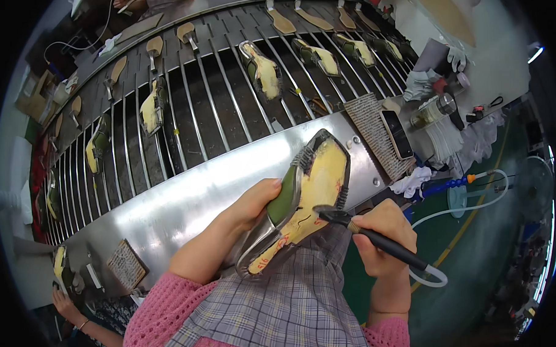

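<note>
My left hand (251,205) is closed around the green side of a lasted shoe upper (321,187), held sole side up and tilted above my lap. Its underside is pale yellow with red and black markings, and dark gathered edges line the toe. In my right hand (387,234) is a black pen-shaped tool (387,243), gripped between thumb and fingers. The tool's dark, brush-like tip touches or nearly touches the underside near the middle. A white hose (438,278) runs from its rear end.
Beyond the metal ledge (199,191), a rack of metal rods (220,96) carries several lasted uppers and tan insoles. A phone (396,132) lies on a ribbed pad (371,124) at right, beside gloves and a jar (434,110). At lower left, another person's hand (65,303) touches a lasted upper.
</note>
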Demonstrator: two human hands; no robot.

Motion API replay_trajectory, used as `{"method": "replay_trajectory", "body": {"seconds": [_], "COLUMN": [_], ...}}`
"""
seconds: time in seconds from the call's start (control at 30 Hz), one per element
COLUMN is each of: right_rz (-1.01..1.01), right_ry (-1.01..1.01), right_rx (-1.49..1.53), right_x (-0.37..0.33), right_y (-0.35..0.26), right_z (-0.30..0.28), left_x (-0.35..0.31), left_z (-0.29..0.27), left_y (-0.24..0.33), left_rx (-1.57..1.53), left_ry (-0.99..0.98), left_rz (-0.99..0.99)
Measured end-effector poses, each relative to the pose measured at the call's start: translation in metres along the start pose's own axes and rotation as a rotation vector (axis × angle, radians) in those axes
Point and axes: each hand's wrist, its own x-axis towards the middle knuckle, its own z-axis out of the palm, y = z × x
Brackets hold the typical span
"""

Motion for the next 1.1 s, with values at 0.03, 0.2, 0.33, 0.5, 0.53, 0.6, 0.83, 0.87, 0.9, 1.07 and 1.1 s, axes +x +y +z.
{"method": "replay_trajectory", "body": {"seconds": [0.03,0.2,0.33,0.5,0.53,0.6,0.83,0.87,0.9,1.07,1.1], "right_rz": [0.05,0.35,0.247,0.135,0.141,0.199,0.649,0.716,0.785,0.901,0.908], "right_ry": [0.013,0.156,0.191,-0.129,-0.072,0.037,0.304,0.315,0.326,0.472,0.447], "right_rx": [0.061,0.284,0.237,0.244,0.234,0.205,0.307,0.276,0.252,0.257,0.213], "right_x": [0.001,0.016,0.025,0.036,0.04,0.042,0.002,-0.011,-0.024,-0.054,-0.055], "right_y": [0.002,0.03,0.034,0.032,0.038,0.049,0.105,0.118,0.132,0.174,0.176], "right_z": [-0.004,-0.022,-0.032,-0.039,-0.039,-0.032,-0.019,-0.012,-0.004,0.043,0.05], "left_x": [0.001,0.006,0.007,0.011,0.011,0.009,0.0,0.0,0.008,0.044,0.048], "left_z": [-0.002,-0.012,-0.022,-0.014,-0.016,-0.017,-0.04,-0.04,-0.043,-0.027,-0.029], "left_y": [0.004,0.012,0.014,0.018,0.015,0.013,-0.001,-0.004,-0.003,-0.001,-0.004], "left_rx": [0.059,0.276,0.347,0.385,0.406,0.375,0.015,-0.205,-0.313,-0.512,-0.509], "left_ry": [-0.071,-0.329,-0.399,-0.466,-0.473,-0.448,0.031,0.216,0.267,0.134,0.092], "left_rz": [0.016,0.039,0.007,-0.048,-0.051,-0.08,-0.046,-0.088,-0.077,0.052,0.05]}}
